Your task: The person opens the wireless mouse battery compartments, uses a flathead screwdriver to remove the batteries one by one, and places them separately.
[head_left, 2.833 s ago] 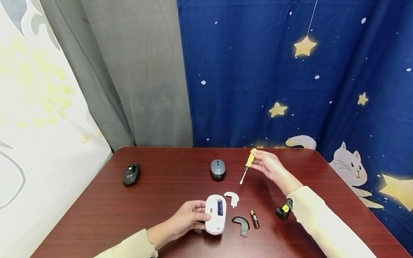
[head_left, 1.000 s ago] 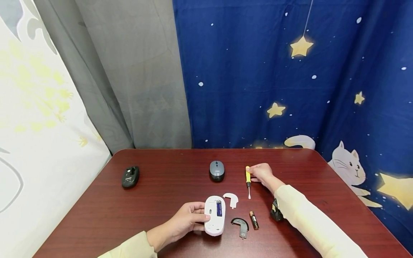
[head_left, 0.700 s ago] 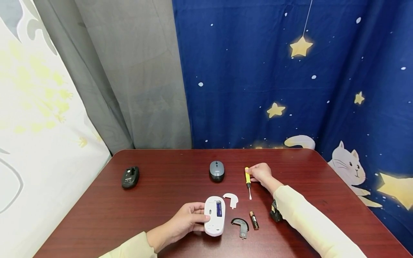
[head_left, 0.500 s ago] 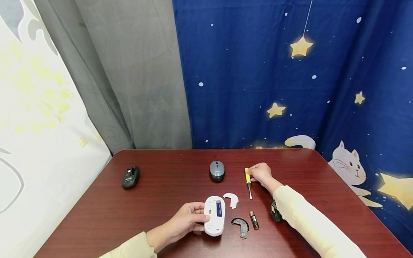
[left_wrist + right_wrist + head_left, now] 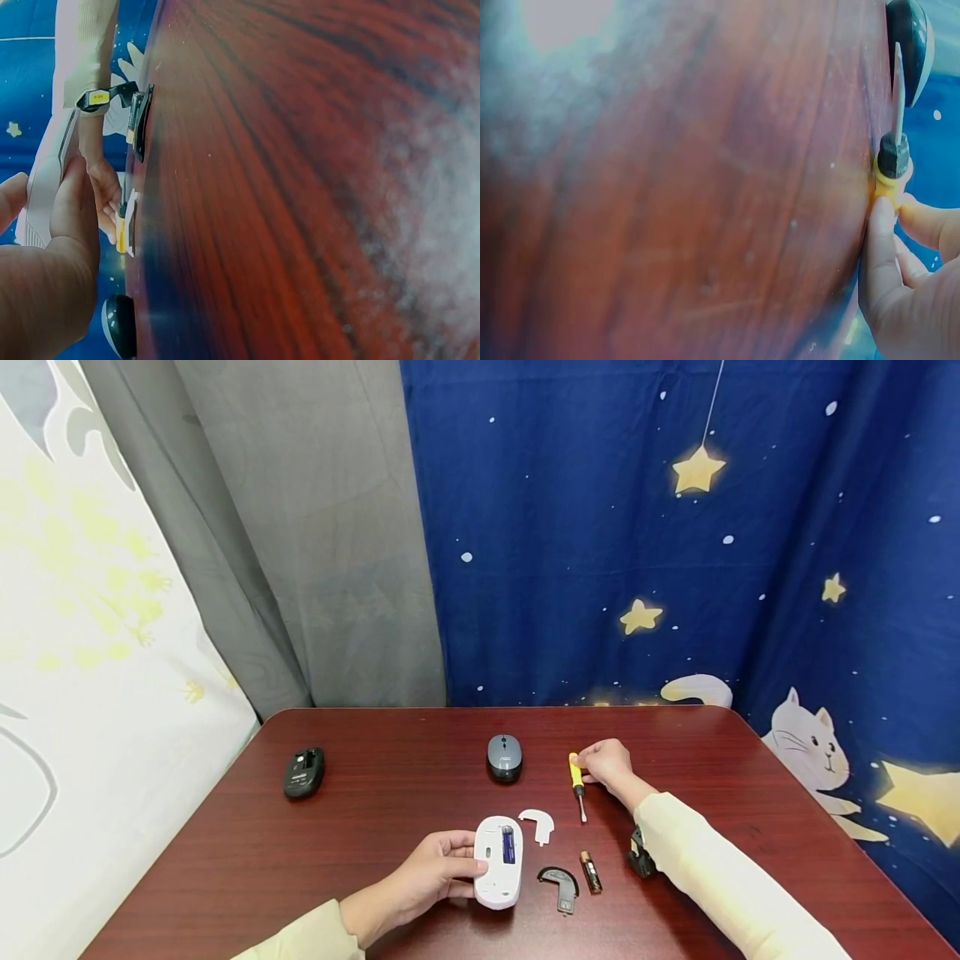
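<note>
In the head view my left hand (image 5: pixel 423 872) grips a white computer mouse (image 5: pixel 495 889) with its underside up. A blue battery (image 5: pixel 508 845) lies in the mouse's uncovered compartment. Farther off on the right, my right hand (image 5: pixel 606 762) pinches the yellow handle of a screwdriver (image 5: pixel 575 770) low at the tabletop, its metal tip toward me. The right wrist view shows thumb and fingers on that screwdriver (image 5: pixel 891 180); whether it touches the table I cannot tell. Between the hands lie a white battery cover (image 5: pixel 542 827), a black battery cover (image 5: pixel 562 885) and a loose battery (image 5: pixel 591 872).
A grey-and-black mouse (image 5: pixel 505 758) sits upright at mid-table, left of the screwdriver. Far left lies a black mouse (image 5: pixel 303 773), underside up. The reddish-brown table (image 5: pixel 390 810) ends at curtains along its back edge.
Since the earliest frame, my right hand has brought the raised screwdriver down to the tabletop and turned its tip toward me. Over the last second it barely moves. My left hand keeps still.
</note>
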### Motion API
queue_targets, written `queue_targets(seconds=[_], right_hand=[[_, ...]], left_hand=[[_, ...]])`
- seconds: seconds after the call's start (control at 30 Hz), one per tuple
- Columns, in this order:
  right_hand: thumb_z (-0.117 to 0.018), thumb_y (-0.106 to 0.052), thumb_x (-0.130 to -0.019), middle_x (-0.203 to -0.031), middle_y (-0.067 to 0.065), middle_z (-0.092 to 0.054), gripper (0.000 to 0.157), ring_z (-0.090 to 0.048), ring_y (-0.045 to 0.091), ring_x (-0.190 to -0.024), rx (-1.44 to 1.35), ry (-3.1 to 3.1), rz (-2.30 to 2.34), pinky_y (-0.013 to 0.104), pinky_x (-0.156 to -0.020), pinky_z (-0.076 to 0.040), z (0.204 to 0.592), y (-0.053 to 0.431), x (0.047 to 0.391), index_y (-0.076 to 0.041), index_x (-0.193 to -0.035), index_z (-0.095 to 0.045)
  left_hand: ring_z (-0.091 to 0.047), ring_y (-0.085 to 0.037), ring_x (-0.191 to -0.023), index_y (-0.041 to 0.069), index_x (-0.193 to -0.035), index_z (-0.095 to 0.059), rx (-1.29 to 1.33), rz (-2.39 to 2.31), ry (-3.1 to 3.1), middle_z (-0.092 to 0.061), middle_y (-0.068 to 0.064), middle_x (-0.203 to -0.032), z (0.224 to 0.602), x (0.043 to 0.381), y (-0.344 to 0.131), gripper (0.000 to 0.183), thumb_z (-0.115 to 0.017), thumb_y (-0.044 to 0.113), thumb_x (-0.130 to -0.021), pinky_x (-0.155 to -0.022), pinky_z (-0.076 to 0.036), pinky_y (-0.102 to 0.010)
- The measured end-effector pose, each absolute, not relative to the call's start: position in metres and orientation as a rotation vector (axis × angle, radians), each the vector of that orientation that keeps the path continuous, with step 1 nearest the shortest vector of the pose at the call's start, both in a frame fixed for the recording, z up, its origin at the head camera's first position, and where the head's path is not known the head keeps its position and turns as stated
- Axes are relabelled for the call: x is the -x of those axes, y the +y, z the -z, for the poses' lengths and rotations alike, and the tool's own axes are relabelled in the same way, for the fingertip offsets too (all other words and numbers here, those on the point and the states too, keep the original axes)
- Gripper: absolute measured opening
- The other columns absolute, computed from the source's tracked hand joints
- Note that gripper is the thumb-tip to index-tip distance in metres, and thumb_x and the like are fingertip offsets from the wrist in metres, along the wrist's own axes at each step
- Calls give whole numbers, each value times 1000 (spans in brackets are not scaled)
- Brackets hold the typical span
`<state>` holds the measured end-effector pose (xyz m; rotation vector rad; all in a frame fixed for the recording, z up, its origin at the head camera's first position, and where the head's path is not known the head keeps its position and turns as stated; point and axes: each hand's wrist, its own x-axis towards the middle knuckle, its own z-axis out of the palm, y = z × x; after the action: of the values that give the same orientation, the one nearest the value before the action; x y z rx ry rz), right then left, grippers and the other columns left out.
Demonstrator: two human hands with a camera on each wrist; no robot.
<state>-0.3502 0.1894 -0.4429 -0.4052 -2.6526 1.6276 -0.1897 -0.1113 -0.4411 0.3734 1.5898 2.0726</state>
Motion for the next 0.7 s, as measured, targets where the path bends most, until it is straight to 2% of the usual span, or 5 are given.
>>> queue_targets(seconds=[0.27,0.57,0.7], right_hand=[[-74,-7,-85,-93,16,-64,19,-62,11,-59,365,-2639,-1690,25,-55,-57,442,191,348,7,-97,-70],[-71,-3,-87,-83,12,-67,23,-64,11,-66,316,-2552,-1830,27,-58,-58,438,198,344,12,-103,-66],[-70,-2,-88,-83,12,-67,25,-64,12,-70,284,-2508,-1891,27,-60,-58,432,202,342,13,-107,-64]], left_hand=[[-67,-21,-90,-17,-125,-48,-376,-2075,1591,-67,-13,-100,440,189,-111,45,-63,-1,-86,-78,-57,-40],[-67,-21,-90,-17,-125,-49,-367,-2074,1596,-67,-14,-101,440,188,-112,45,-64,-1,-86,-78,-57,-40],[-67,-21,-90,-17,-125,-49,-366,-2073,1601,-67,-13,-100,439,188,-113,45,-63,-1,-86,-78,-57,-40]])
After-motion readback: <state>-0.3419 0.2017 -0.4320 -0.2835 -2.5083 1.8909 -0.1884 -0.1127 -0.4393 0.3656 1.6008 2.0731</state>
